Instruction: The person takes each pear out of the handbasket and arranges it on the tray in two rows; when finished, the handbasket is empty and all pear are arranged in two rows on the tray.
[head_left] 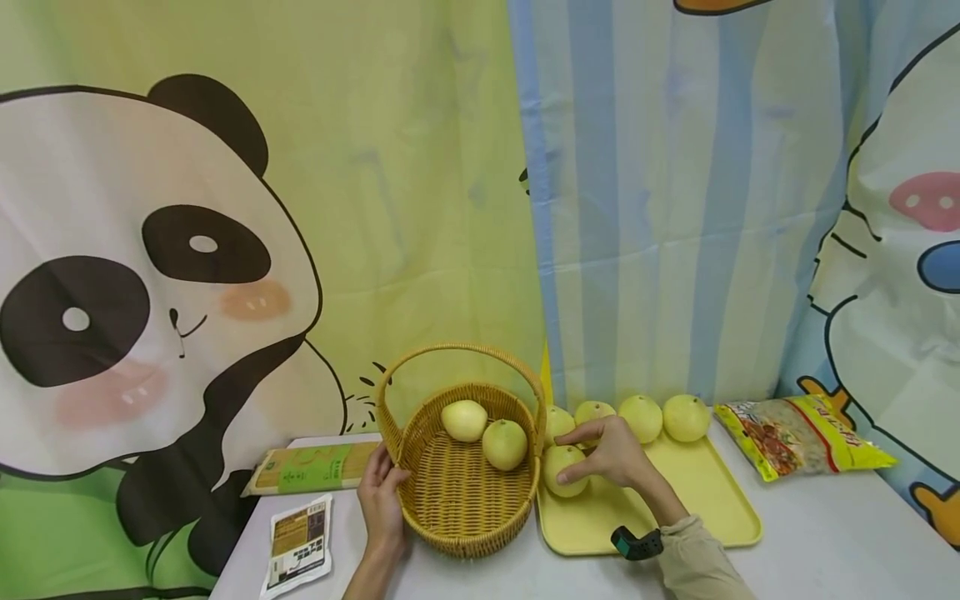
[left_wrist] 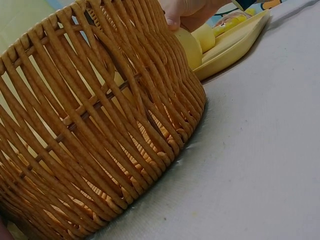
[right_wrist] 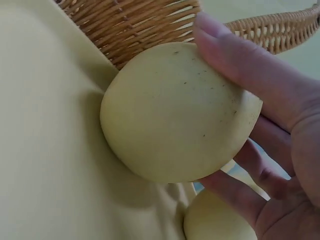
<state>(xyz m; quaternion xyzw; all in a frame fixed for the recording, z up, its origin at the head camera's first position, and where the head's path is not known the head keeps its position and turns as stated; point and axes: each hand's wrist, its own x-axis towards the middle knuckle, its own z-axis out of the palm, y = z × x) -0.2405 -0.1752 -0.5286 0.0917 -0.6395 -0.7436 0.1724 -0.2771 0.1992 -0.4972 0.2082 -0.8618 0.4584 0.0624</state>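
A wicker basket [head_left: 471, 492] with an arched handle stands in the middle of the table, two pale yellow pears [head_left: 505, 444] inside it. My left hand [head_left: 384, 500] grips its left side, thumb over the rim; in the left wrist view the woven wall [left_wrist: 100, 120] fills much of the picture. To the right, my right hand [head_left: 611, 454] holds a round pear [head_left: 564, 472] between thumb and fingers at the left end of a yellow tray [head_left: 705, 508]. The right wrist view shows this pear [right_wrist: 175, 115] close up, speckled near the thumb. Several more pears [head_left: 640, 418] line the tray's far edge.
A colourful food bag [head_left: 806, 435] lies right of the tray. Left of the basket are a flat pack with a green label [head_left: 322, 467] and a small white-edged packet [head_left: 298, 546]. Printed curtains [head_left: 450, 208] hang behind the table.
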